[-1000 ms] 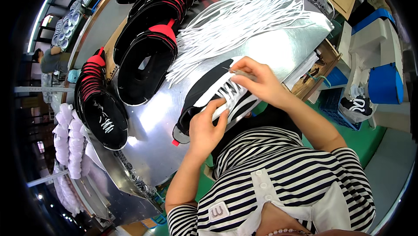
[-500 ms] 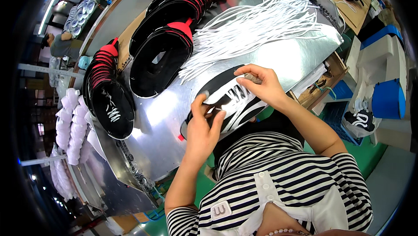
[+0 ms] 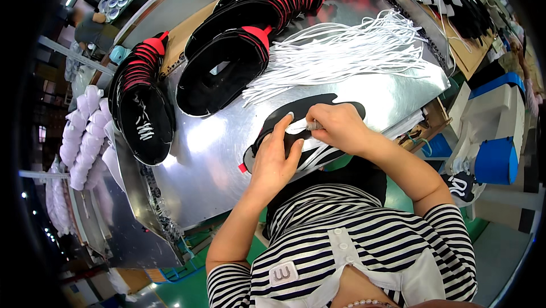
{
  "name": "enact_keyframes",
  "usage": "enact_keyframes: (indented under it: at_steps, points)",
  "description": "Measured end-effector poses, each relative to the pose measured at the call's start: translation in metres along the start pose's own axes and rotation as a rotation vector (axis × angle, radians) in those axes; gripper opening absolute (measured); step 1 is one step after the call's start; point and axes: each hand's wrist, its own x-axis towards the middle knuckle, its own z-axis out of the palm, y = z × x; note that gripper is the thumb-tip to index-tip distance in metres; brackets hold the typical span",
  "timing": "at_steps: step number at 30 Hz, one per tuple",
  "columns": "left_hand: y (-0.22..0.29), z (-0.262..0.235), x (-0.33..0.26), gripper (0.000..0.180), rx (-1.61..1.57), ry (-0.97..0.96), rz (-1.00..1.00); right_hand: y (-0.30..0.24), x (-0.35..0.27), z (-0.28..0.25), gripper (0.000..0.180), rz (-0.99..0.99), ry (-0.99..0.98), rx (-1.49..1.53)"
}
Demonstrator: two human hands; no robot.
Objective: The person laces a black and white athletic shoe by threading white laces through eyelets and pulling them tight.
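Note:
A black shoe upper [image 3: 293, 107] with white stripes and a red heel tab lies near the front edge of the metal table. My left hand [image 3: 274, 160] grips its heel end, thumb and fingers curled on either side of the opening. Over the lacing area, my right hand [image 3: 340, 129] is closed in a pinch at a white shoelace [image 3: 297, 128]. Greyish wrapping covers one right fingertip. The right fingers hide part of the lacing, and the left palm covers much of the heel.
Beyond the upper, a loose bundle of white laces [image 3: 347, 52] lies on the metal table [image 3: 216, 154]. Nested black-and-red shoe uppers [image 3: 227, 66] stand behind on the left, beside a shorter row [image 3: 143, 117]. A blue-and-white machine [image 3: 495, 160] is at the right.
My right hand has moved from the toe end toward the middle of the upper and pinches there. The left hand stays at the heel end. The whole view has shifted slightly.

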Motion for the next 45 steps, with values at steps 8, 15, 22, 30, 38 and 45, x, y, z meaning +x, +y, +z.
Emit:
enact_keyframes:
  at_steps: [8,15,22,30,38,45]
  points:
    - [0.0,-0.001,0.006,0.054,0.004,-0.039,-0.031,0.024,-0.023,0.007,0.027,0.096,0.077,0.327]
    - [-0.012,-0.004,0.008,0.056,-0.134,-0.051,0.073,0.023,-0.032,-0.023,0.021,0.086,-0.036,0.321]
    - [0.0,0.011,0.024,0.051,-0.203,0.013,-0.013,0.028,-0.03,-0.015,0.022,-0.34,-0.068,0.106]
    - [-0.007,0.034,0.027,0.035,-0.197,0.166,0.014,0.036,-0.03,-0.016,0.022,-0.403,-0.117,0.114]
    - [-0.002,0.033,0.027,0.036,-0.176,0.12,-0.024,0.041,-0.041,-0.007,0.02,-0.179,0.01,0.303]
    - [0.005,0.026,0.027,0.039,0.031,0.1,0.002,0.033,-0.032,-0.007,0.017,0.358,0.263,0.55]
